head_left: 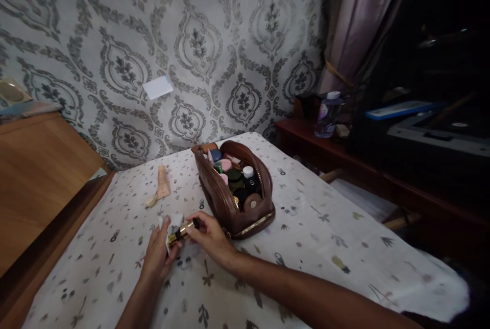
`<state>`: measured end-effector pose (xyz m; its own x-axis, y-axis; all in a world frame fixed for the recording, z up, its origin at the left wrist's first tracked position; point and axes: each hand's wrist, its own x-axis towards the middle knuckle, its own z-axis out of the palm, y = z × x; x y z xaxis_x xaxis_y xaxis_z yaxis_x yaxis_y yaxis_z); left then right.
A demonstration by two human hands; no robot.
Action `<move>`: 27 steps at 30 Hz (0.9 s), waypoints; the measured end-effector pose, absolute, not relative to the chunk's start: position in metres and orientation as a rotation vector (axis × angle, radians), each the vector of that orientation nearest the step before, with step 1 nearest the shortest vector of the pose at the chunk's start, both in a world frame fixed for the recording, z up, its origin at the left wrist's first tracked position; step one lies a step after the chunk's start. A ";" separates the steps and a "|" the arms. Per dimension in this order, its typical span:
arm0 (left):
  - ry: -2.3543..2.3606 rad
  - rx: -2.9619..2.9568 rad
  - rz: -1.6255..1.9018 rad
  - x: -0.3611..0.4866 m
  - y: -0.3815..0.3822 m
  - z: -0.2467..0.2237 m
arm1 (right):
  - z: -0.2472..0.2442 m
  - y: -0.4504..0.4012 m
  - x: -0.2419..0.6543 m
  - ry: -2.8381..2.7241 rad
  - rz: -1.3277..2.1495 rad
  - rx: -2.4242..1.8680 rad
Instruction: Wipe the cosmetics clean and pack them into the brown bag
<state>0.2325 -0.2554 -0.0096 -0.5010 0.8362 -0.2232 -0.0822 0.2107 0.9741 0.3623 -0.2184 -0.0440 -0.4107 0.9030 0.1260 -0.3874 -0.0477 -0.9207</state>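
Right hand (212,241) curled, fingers pinching the dark end of a shiny cylindrical gold tube (184,230); left hand (155,257) half-closed around thin white tissue (175,219) and tube's other end. Tube's above printed fabric sheet (302,247), beside smooth brown zip bag (215,188).

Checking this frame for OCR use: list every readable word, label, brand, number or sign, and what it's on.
No text reads for certain.
Black container in the brown bag: pale mark, too small to read.
Clear bottle at right: label too blurred.
Gold-and-black tube: no lettering legible.
Beige tube: blurred, nothing legible.
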 end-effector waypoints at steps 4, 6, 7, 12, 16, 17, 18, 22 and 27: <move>1.577 0.712 1.460 0.230 -0.252 -0.011 | -0.046 -0.219 0.362 -1.144 1.792 -0.632; 1.535 0.734 1.473 0.231 -0.251 -0.013 | -0.048 -0.220 0.362 -1.175 1.822 -0.642; 1.517 0.749 1.471 0.231 -0.251 -0.014 | -0.049 -0.220 0.361 -1.208 1.824 -0.652; 1.532 0.731 1.584 0.239 -0.254 -0.018 | -0.052 -0.222 0.362 -1.412 1.755 -0.714; 1.637 0.759 1.665 0.241 -0.256 -0.018 | -0.047 -0.226 0.365 -1.551 1.682 -0.685; 1.656 0.772 1.666 0.240 -0.257 -0.019 | -0.045 -0.227 0.366 -1.581 1.665 -0.668; 1.674 0.780 1.666 0.239 -0.257 -0.020 | -0.044 -0.228 0.367 -1.610 1.647 -0.651; 1.701 0.950 1.657 0.234 -0.260 -0.026 | -0.042 -0.229 0.367 -1.703 1.607 -0.617; 1.579 1.410 1.581 0.230 -0.263 -0.027 | -0.042 -0.228 0.367 -1.666 1.675 -0.688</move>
<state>0.2300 -0.2633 -0.0268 -0.3431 0.8856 0.3129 0.3122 -0.2067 0.9273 0.3673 -0.2276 -0.0423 -0.6382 0.7648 0.0882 -0.0922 0.0379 -0.9950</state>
